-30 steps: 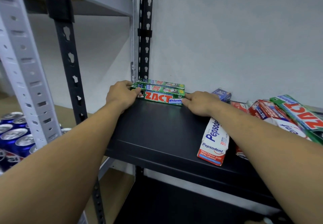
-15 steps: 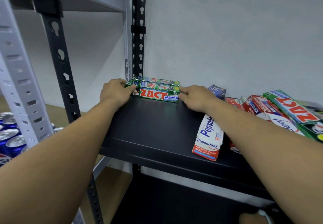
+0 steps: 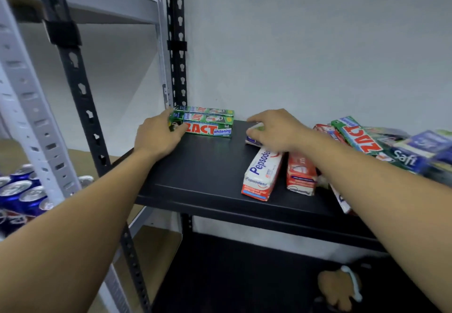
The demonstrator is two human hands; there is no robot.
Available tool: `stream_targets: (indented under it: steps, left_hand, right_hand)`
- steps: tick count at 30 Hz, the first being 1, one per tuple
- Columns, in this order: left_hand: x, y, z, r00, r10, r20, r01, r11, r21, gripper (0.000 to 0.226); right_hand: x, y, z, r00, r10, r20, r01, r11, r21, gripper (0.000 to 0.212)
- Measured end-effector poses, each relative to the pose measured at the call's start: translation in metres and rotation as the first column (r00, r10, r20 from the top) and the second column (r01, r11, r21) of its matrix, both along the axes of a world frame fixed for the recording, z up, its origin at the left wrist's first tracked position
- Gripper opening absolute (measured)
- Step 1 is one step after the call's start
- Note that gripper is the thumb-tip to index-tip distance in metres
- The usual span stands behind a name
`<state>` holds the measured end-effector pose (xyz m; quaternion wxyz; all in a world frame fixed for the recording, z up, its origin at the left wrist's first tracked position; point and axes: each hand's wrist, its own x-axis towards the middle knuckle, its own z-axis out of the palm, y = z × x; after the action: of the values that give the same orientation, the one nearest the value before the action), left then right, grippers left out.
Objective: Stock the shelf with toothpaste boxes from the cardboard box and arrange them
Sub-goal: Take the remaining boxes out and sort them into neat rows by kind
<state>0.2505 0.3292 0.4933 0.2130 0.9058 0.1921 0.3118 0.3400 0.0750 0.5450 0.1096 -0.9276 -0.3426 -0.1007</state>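
Observation:
Three green Zact toothpaste boxes [image 3: 208, 126] lie stacked in the back left corner of the black shelf [image 3: 200, 171]. My left hand [image 3: 156, 139] grips their left end against the corner post. My right hand [image 3: 276, 129] is a little to the right of the stack, its thumb and fingers curled round a small blue and white box [image 3: 253, 139] that it mostly hides. A white Pepsodent box [image 3: 261, 173] and a red Pepsodent box [image 3: 300, 175] lie side by side under my right wrist, pointing toward the front edge. The cardboard box is out of view.
A loose pile of Zact and blue boxes [image 3: 362, 139] fills the shelf's right side. The black upright post [image 3: 176, 43] stands at the back left corner. Blue drink cans [image 3: 19, 195] sit on the neighbouring grey rack at the left. A foot [image 3: 337, 288] shows below the shelf.
My right hand has left the right end of the Zact stack and moved right onto the small blue box. My left hand stays at the stack's left end.

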Motion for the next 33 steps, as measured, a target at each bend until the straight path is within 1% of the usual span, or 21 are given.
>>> stream_targets:
  steps: [3, 5, 8, 10, 11, 13, 14, 16, 17, 18, 21, 23, 25, 26, 27, 30, 33]
  left_hand:
    - [-0.01, -0.013, 0.001, 0.999, -0.035, -0.021, 0.037, 0.998, 0.06, 0.062]
    - [-0.018, -0.029, 0.004, 0.998, -0.064, 0.009, 0.063, 0.992, 0.109, 0.058]
    - [-0.028, -0.061, 0.005, 0.99, -0.112, 0.092, 0.115, 0.993, -0.033, 0.053]
    - [-0.033, -0.085, 0.005, 0.974, -0.191, 0.123, 0.206, 0.971, -0.122, 0.053]
    - [-0.035, -0.099, 0.006, 0.96, -0.251, 0.125, 0.269, 0.95, -0.161, 0.053]
    - [-0.037, -0.13, 0.009, 0.929, -0.362, 0.077, 0.37, 0.897, -0.242, 0.048]
    - [-0.037, -0.143, 0.01, 0.906, -0.42, 0.055, 0.415, 0.853, -0.315, 0.046]
    - [-0.034, -0.165, 0.01, 0.853, -0.521, 0.039, 0.471, 0.736, -0.485, 0.048]
    - [-0.033, -0.171, 0.009, 0.835, -0.549, 0.035, 0.477, 0.693, -0.541, 0.05]
    - [-0.032, -0.176, 0.007, 0.83, -0.557, 0.031, 0.472, 0.671, -0.572, 0.05]
    - [-0.033, -0.179, 0.006, 0.841, -0.539, 0.054, 0.457, 0.651, -0.606, 0.047]
    - [-0.034, -0.179, 0.004, 0.839, -0.54, 0.066, 0.458, 0.635, -0.622, 0.049]
    - [-0.035, -0.178, 0.003, 0.839, -0.542, 0.058, 0.455, 0.638, -0.621, 0.053]
    - [-0.035, -0.178, 0.003, 0.842, -0.536, 0.056, 0.449, 0.64, -0.624, 0.052]
    - [-0.035, -0.178, 0.003, 0.844, -0.533, 0.065, 0.45, 0.636, -0.628, 0.048]
    - [-0.035, -0.178, 0.003, 0.85, -0.522, 0.075, 0.447, 0.637, -0.628, 0.042]
    - [-0.036, -0.178, 0.003, 0.852, -0.515, 0.095, 0.451, 0.631, -0.631, 0.038]
  right_hand:
    - [-0.019, -0.044, 0.013, 1.0, 0.004, -0.002, -0.004, 0.998, 0.063, 0.044]
    - [-0.031, -0.078, 0.014, 0.999, -0.035, 0.001, 0.035, 0.993, 0.111, 0.043]
    - [-0.047, -0.125, 0.004, 0.989, -0.132, 0.074, 0.122, 0.985, 0.124, 0.038]
    - [-0.057, -0.146, -0.005, 0.965, -0.192, 0.179, 0.166, 0.974, 0.151, 0.036]
    - [-0.061, -0.154, -0.01, 0.951, -0.214, 0.223, 0.178, 0.969, 0.173, 0.036]
    - [-0.07, -0.167, -0.018, 0.93, -0.259, 0.26, 0.202, 0.953, 0.228, 0.035]
    - [-0.075, -0.172, -0.023, 0.916, -0.285, 0.282, 0.217, 0.944, 0.248, 0.034]
    - [-0.085, -0.182, -0.033, 0.876, -0.339, 0.343, 0.259, 0.93, 0.261, 0.034]
    - [-0.09, -0.186, -0.037, 0.857, -0.363, 0.366, 0.276, 0.923, 0.268, 0.035]
    - [-0.095, -0.191, -0.041, 0.842, -0.384, 0.379, 0.29, 0.915, 0.282, 0.036]
    - [-0.106, -0.202, -0.053, 0.814, -0.416, 0.405, 0.284, 0.894, 0.347, 0.037]
    - [-0.11, -0.206, -0.061, 0.826, -0.427, 0.368, 0.277, 0.876, 0.394, 0.042]
    - [-0.112, -0.208, -0.068, 0.882, -0.409, 0.235, 0.289, 0.862, 0.416, 0.055]
    - [-0.113, -0.208, -0.071, 0.902, -0.393, 0.176, 0.293, 0.859, 0.42, 0.062]
    - [-0.114, -0.208, -0.072, 0.912, -0.381, 0.152, 0.287, 0.857, 0.427, 0.067]
    - [-0.116, -0.207, -0.072, 0.919, -0.361, 0.157, 0.256, 0.852, 0.457, 0.073]
    - [-0.118, -0.204, -0.07, 0.904, -0.38, 0.195, 0.274, 0.866, 0.419, 0.074]
